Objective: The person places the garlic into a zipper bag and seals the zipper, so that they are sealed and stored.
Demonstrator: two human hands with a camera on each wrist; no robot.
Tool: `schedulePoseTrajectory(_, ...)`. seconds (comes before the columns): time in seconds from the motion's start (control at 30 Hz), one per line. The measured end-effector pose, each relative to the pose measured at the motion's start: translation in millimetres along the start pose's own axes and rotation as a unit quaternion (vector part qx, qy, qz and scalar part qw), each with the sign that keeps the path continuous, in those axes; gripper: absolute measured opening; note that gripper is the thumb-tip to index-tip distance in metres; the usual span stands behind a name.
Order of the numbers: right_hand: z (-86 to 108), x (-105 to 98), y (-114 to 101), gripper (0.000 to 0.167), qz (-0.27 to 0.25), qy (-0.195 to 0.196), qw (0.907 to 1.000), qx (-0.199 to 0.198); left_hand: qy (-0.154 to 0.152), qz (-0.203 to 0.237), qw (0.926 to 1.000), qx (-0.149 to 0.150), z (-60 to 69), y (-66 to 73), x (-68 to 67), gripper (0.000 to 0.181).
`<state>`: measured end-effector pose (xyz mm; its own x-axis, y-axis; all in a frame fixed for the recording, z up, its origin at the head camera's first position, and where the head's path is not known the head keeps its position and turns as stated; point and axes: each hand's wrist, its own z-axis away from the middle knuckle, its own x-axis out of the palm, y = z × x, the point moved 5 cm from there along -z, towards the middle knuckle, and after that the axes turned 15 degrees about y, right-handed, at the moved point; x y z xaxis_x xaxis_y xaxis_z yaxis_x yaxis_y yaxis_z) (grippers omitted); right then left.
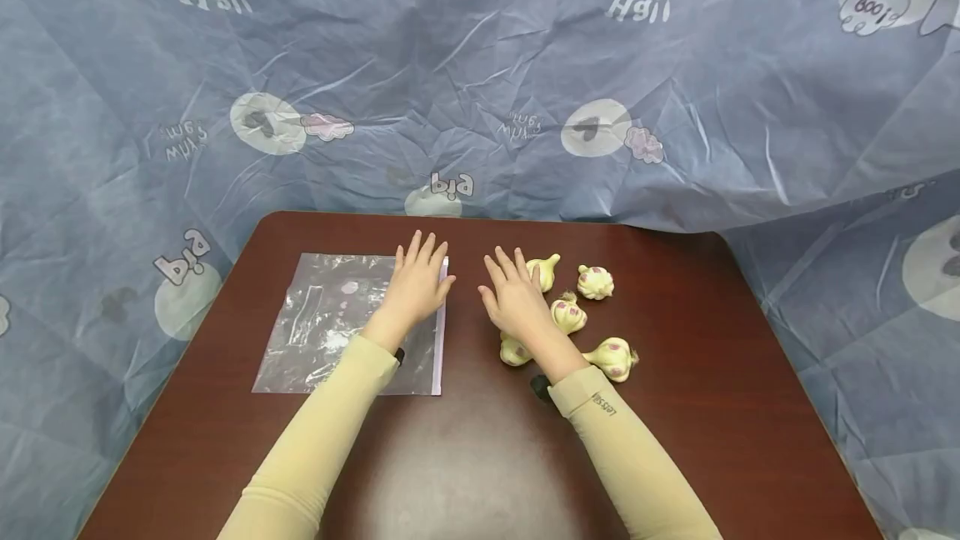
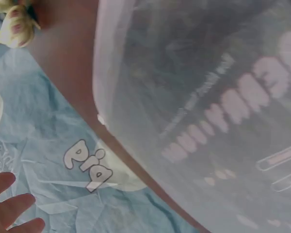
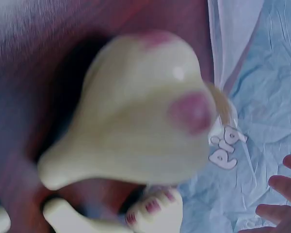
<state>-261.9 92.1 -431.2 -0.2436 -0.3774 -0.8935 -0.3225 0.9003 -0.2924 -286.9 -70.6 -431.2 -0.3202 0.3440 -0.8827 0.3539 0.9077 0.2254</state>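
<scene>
A clear plastic zip bag [image 1: 300, 357] lies flat on the left of the table, its pale purple zip strip [image 1: 438, 357] facing right. My left hand [image 1: 412, 286] is over the bag's right part, fingers straight and spread, holding nothing. Several garlic bulbs, white with purple patches, sit right of centre. Over their left side is my right hand [image 1: 517, 298], also spread and holding nothing; it partly hides a back bulb [image 1: 543, 272]. A front bulb [image 1: 514, 352] shows beneath the right wrist. In the right wrist view one garlic bulb [image 3: 140, 111] looms large, with fingers [image 3: 283, 187] at the right edge.
The dark red-brown table [image 1: 480, 457] has rounded far corners. Behind it and at both sides hangs a blue printed cloth [image 1: 480, 90]. Other garlic bulbs stand farther right, one at the back [image 1: 596, 282] and one by the right sleeve [image 1: 613, 359].
</scene>
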Motion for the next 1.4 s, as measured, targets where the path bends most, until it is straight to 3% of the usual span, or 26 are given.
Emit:
schedulePoseTrajectory(0.3, 16.5, 19.0, -17.0, 0.053, 0.003, -0.005, 0.9995, -0.032, -0.004, -0.016, 0.9994, 0.031, 10.7, -9.0, 6.5, 0.058)
schedulePoseTrajectory(0.6, 33.1, 32.3, -36.5, 0.051, 0.006, -0.005, 0.9973, -0.073, -0.03, -0.017, 0.9988, 0.035, 21.8, -20.9, 12.0, 0.056)
schedulePoseTrajectory(0.8, 43.6, 41.6, -46.1, 0.05, -0.004, -0.013, 0.9962, -0.086, -0.032, -0.02, 0.998, 0.05, 28.7, -21.7, 13.4, 0.056)
schedulePoseTrajectory(1.2, 63.4, 54.9, -49.4, 0.05, -0.005, -0.042, 0.9941, -0.1, -0.041, -0.024, 0.9966, 0.067, 38.3, -23.2, 25.5, 0.053)
schedulePoseTrajectory(1.4, 71.3, 61.0, -48.5, 0.049, 0.016, -0.057, 0.9913, -0.118, -0.054, -0.025, 0.9968, 0.054, 42.6, -25.8, 33.4, 0.055)
